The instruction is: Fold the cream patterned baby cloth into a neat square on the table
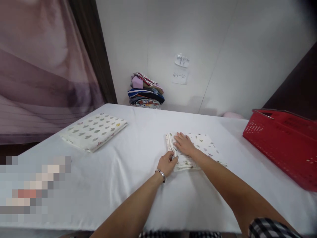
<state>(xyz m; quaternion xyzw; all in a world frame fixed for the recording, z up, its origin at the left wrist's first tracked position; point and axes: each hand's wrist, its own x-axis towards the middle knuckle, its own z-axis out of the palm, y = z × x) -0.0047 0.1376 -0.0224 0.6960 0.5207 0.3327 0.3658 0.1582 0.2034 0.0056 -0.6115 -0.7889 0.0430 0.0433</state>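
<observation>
One printed cloth (203,143): white with small scattered prints in green and purple, folded into several layers and lying flat on the worktop, right of its middle.
Left hand (167,164): at the near left corner of the printed cloth, fingers bent, thumb and forefinger gripping its layered edge.
Bracelet (161,174): silver-coloured, around the left wrist.
Right hand (184,143): open and palm down, fingers apart, laid flat on top of the printed cloth near its left side, just beyond the left hand.
Checked sleeve (269,228): black and white, on the right arm, at the lower right.
Worktop (143,185): covered in smooth white fabric, with soft creases left of the left hand.
Second cloth (95,132): also folded, white with rows of grey-green prints, a yellow one among them; on the left part of the worktop, well apart from both hands.
Red basket (282,145): on the right side of the worktop, slotted at its end, a metal handle along the rim; its inside is hidden.
Fabric pile (146,94): folded pieces in mixed colours, stacked beyond the far edge, near the wall (198,26).
Lower note (179,77): white paper on the wall, reading "45-50".
Curtain (44,66): pinkish, hanging at the left.
</observation>
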